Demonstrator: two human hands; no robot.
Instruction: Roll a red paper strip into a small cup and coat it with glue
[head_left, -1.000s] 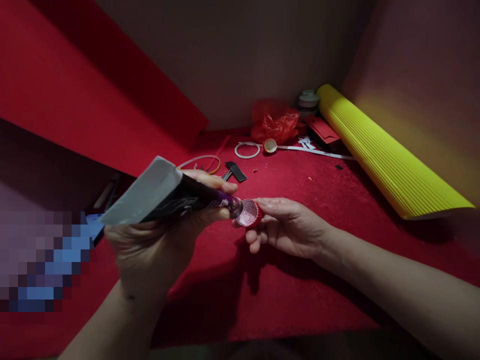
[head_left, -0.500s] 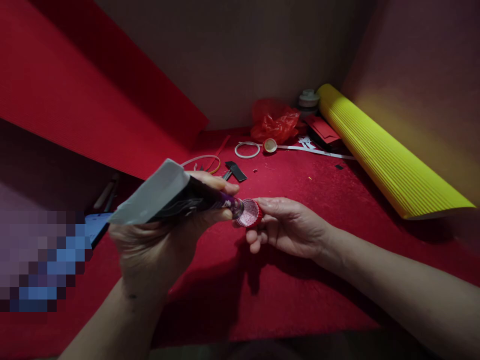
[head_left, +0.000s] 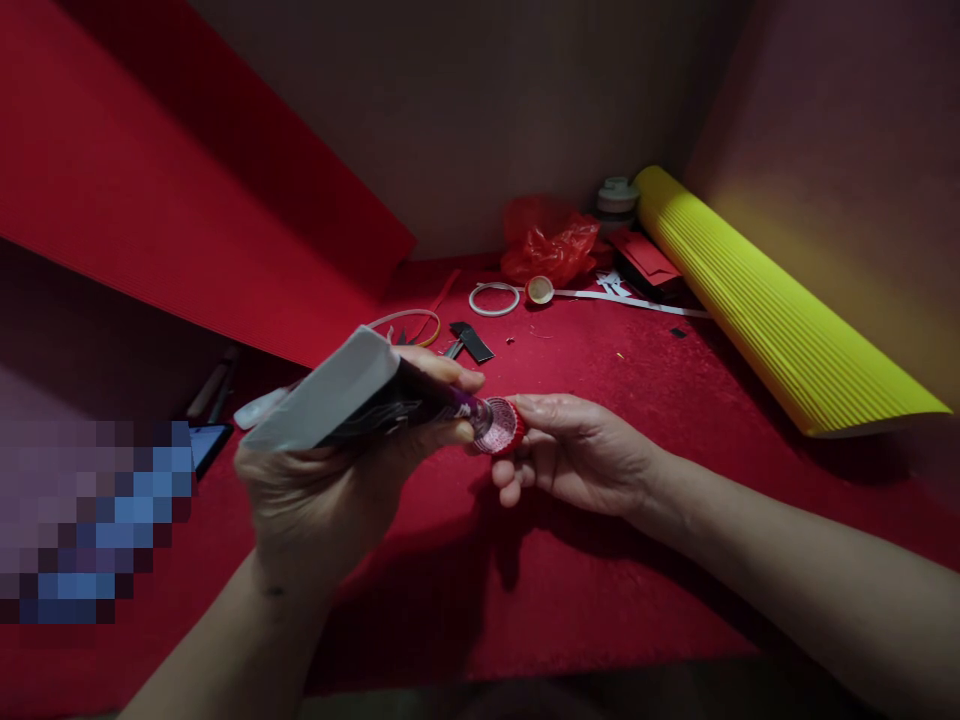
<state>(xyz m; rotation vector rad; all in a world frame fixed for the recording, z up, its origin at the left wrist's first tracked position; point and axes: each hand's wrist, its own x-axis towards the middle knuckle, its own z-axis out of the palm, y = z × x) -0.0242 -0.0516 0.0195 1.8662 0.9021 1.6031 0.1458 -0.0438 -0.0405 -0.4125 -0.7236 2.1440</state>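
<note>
My left hand [head_left: 330,500] is wrapped round a dark squeeze tube [head_left: 431,400] with a wide pale flat end. Its narrow purple tip points down to the right and reaches into a small red cup [head_left: 510,428] of coiled ribbed paper, pale pink and whitish inside. Between the thumb and fingers of my right hand [head_left: 581,455] the cup is tilted, its mouth towards the tube. Whether the tip touches the inner wall, I cannot tell. Both hands are above the red tabletop [head_left: 420,620].
A yellow corrugated roll [head_left: 780,300] lies at the right. Behind are a red plastic bag [head_left: 551,245], a lidded jar [head_left: 617,197], a small round red-rimmed piece [head_left: 538,291] and a white paper coil [head_left: 494,299]. A large red corrugated sheet [head_left: 187,190] leans at the left; a black piece [head_left: 474,342] lies mid-table.
My left hand has shifted slightly right, and the tube's tip sits further inside the cup. A pale object behind the left hand now shows. My right hand stays put.
</note>
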